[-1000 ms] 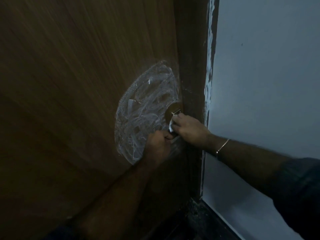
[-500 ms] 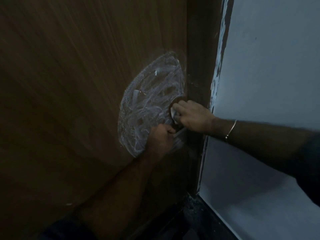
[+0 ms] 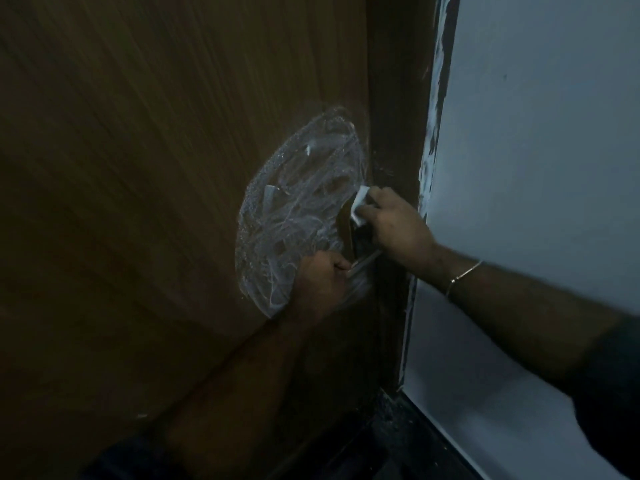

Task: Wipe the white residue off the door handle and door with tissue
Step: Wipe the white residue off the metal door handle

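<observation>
A brown wooden door (image 3: 138, 168) carries a large oval smear of white residue (image 3: 294, 216) beside its right edge. The brass rose of the door handle (image 3: 345, 226) shows at the smear's right side. My left hand (image 3: 320, 282) grips the handle's lever from below; most of the lever is hidden by the fingers. My right hand (image 3: 394, 226) pinches a folded white tissue (image 3: 360, 206) and presses it against the top of the handle rose.
A dark door frame (image 3: 398, 98) runs down the right of the door. A pale grey wall (image 3: 536, 168) lies beyond it, with white paint smudges along the frame's edge. The dark floor (image 3: 398, 445) shows at the bottom. The scene is dim.
My right hand has carried the tissue upward along the handle rose, from near the lever to its top. The left hand keeps its grip on the lever.
</observation>
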{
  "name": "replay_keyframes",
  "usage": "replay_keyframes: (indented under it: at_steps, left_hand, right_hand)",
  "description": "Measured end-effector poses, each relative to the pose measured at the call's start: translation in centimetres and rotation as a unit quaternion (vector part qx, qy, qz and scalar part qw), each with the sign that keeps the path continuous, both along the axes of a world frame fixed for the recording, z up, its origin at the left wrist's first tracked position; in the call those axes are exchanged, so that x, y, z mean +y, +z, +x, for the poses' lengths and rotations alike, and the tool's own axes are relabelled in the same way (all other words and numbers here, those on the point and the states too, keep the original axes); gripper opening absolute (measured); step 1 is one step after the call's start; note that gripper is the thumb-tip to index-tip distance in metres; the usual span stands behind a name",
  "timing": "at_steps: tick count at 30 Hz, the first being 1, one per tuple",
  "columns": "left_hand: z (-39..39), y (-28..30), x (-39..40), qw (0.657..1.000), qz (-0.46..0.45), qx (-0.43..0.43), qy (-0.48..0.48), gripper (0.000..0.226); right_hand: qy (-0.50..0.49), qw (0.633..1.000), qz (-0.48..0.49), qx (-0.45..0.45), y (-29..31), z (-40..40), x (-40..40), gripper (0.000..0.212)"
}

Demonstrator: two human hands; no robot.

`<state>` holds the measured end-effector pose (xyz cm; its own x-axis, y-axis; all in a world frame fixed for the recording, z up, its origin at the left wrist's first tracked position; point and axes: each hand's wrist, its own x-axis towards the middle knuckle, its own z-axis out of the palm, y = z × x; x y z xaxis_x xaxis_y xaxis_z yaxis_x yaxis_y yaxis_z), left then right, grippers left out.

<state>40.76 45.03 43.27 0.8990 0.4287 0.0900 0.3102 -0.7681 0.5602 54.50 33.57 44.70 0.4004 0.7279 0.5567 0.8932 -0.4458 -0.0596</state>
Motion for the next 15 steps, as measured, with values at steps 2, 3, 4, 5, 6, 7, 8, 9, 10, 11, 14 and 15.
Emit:
replay_keyframes:
  at_steps: [2, 3, 4, 5, 6, 7, 8, 9, 10, 11, 14, 15]
  left_hand:
    - [0.0, 0.1, -0.1, 1.0, 0.008, -0.003, 0.004, 0.016]
    - [0.0, 0.2, -0.1, 1.0, 0.009, -0.002, 0.005, 0.016]
    - [0.1, 0.2, -0.1, 1.0, 0.008, -0.001, 0.006, 0.017]
    - [0.1, 0.1, -0.1, 1.0, 0.011, -0.002, 0.006, 0.018]
    - [0.1, 0.0, -0.1, 1.0, 0.014, -0.003, 0.006, 0.019]
    - [0.2, -0.1, 0.0, 1.0, 0.018, -0.003, 0.005, 0.02]
    - [0.2, -0.2, 0.0, 1.0, 0.019, -0.003, 0.004, 0.02]
    - [0.1, -0.2, 0.0, 1.0, 0.016, -0.005, 0.002, 0.02]
    - [0.1, -0.1, 0.0, 1.0, 0.015, -0.008, -0.004, 0.02]
    - [0.0, -0.1, 0.0, 1.0, 0.018, -0.017, -0.012, 0.019]
    - [-0.2, 0.2, 0.1, 0.998, 0.014, -0.042, -0.04, 0.016]
    - [-0.3, 0.1, 0.1, 0.998, 0.009, -0.041, -0.046, 0.016]
  right_hand:
    - [-0.036, 0.995, 0.03, 0.084, -0.4, -0.7, 0.5, 0.042]
    - [-0.058, 0.988, 0.053, 0.134, -0.5, -0.9, 0.8, 0.043]
    - [-0.079, 0.978, 0.075, 0.18, -0.5, -1.1, 1.1, 0.042]
    - [-0.096, 0.967, 0.104, 0.213, -0.5, -1.3, 1.4, 0.039]
    - [-0.112, 0.957, 0.133, 0.232, -0.4, -1.4, 1.8, 0.035]
    - [-0.129, 0.948, 0.161, 0.242, -0.4, -1.6, 2.1, 0.032]
    - [-0.145, 0.94, 0.184, 0.249, -0.3, -1.9, 2.4, 0.03]
    - [-0.151, 0.936, 0.198, 0.25, -0.3, -2.2, 2.4, 0.029]
    - [-0.136, 0.941, 0.195, 0.239, -0.6, -2.7, 2.4, 0.028]
    - [-0.101, 0.957, 0.172, 0.212, -1.1, -3.1, 2.2, 0.027]
    - [0.005, 0.997, 0.004, 0.082, -2.8, -4.4, 1.1, 0.027]
    - [0.015, 0.998, -0.038, 0.045, -2.9, -4.1, 0.7, 0.026]
